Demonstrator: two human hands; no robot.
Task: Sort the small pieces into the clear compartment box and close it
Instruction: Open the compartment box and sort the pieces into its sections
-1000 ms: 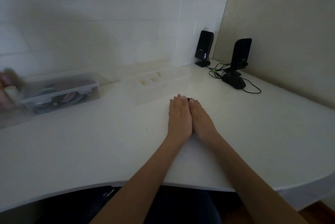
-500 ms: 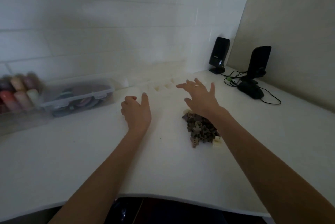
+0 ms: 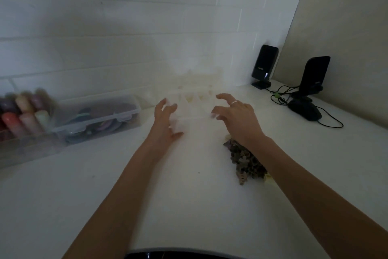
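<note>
both hands reach forward over the white tabletop (image 3: 105, 185) toward the clear compartment box (image 3: 189, 101), which sits near the back wall, its lid up and leaning toward the wall (the plastic is pale and blurred, so its dividers are hard to make out). the left hand (image 3: 165, 120) is at the box's near left corner, fingers spread and lightly bent, thumb low against the front edge; whether it truly grips the box or only touches it cannot be told. the right hand (image 3: 235, 118) hovers at the box's near right side, fingers loosely spread and curved, holding nothing; a ring shows on one finger.

the small pieces (image 3: 245, 160) lie in a dark brownish heap on the tabletop, near the box on its right, partly hidden under the right forearm. a couple of pale pieces show at the heap's edges.

to the left stands a clear latched storage box (image 3: 98, 118) with coloured items inside, and beyond it a blurred group of coloured bottles (image 3: 23, 116). at the back right corner are two black speakers (image 3: 264, 65), a black mouse (image 3: 304, 109) and tangled cables.
</note>
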